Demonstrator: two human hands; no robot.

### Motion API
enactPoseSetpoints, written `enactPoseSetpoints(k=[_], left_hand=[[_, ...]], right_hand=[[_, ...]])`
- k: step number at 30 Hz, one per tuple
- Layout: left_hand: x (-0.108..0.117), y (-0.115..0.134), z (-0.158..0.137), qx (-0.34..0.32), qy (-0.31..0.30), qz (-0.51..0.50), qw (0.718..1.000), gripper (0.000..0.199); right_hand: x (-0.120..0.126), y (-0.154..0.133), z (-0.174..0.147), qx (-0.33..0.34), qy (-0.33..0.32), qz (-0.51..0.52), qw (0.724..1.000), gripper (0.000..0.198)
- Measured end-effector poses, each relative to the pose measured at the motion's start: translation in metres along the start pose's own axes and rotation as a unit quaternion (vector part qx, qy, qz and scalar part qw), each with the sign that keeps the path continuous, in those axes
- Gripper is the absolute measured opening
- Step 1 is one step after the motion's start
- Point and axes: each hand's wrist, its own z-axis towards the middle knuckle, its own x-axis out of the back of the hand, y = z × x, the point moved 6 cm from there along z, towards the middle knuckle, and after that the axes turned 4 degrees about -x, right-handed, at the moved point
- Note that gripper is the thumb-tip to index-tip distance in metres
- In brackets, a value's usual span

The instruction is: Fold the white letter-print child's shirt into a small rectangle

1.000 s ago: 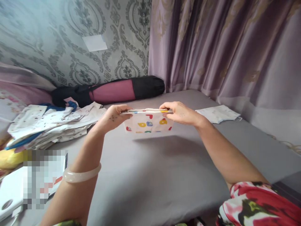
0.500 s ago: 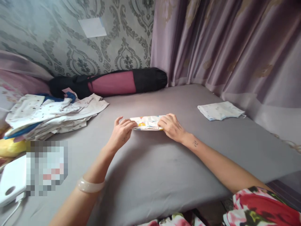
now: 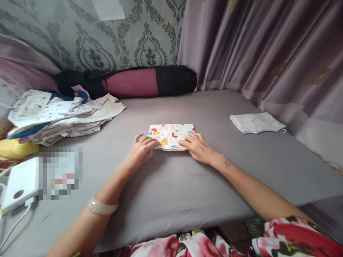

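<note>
A folded white cloth garment [image 3: 171, 132] with red, yellow and blue prints lies on the grey bed sheet [image 3: 166, 185] in front of me. My left hand [image 3: 140, 150] pinches its near left corner between thumb and fingers, with the index finger raised. At the near right corner my right hand [image 3: 199, 146] grips the edge, fingertips on top and the thumb hidden. A paler folded cloth [image 3: 257, 123] with a string at its corner rests apart, to the right of my right hand.
To the left is a heap of printed white clothes [image 3: 61, 114], beside a yellow soft thing [image 3: 20, 148]. Nearer stands a white device [image 3: 23, 184] with a cable, next to a blurred-out patch. A black and maroon long bag [image 3: 131, 82] lies along the wall; purple curtains [image 3: 227, 43] hang at right.
The folded garment has come down from a tilted, edge-on position to lie flatter, so more of its printed top shows. Both hands keep hold of its near corners. The view has tipped downward.
</note>
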Motion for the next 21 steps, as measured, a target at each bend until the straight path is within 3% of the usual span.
enactPoseSetpoints(k=[9, 17, 21], left_hand=[[-0.010, -0.001, -0.010, -0.017, -0.030, -0.004, 0.999, 0.052], [-0.003, 0.007, -0.014, 0.004, -0.071, -0.036, 0.997, 0.049], [0.001, 0.009, -0.012, 0.001, -0.086, -0.070, 0.994, 0.042]], right_hand=[[-0.002, -0.003, -0.009, 0.004, -0.021, 0.039, 0.999, 0.053], [0.006, -0.010, -0.016, -0.006, -0.025, 0.060, 0.998, 0.056], [0.012, -0.012, -0.012, -0.020, -0.032, 0.067, 0.997, 0.043]])
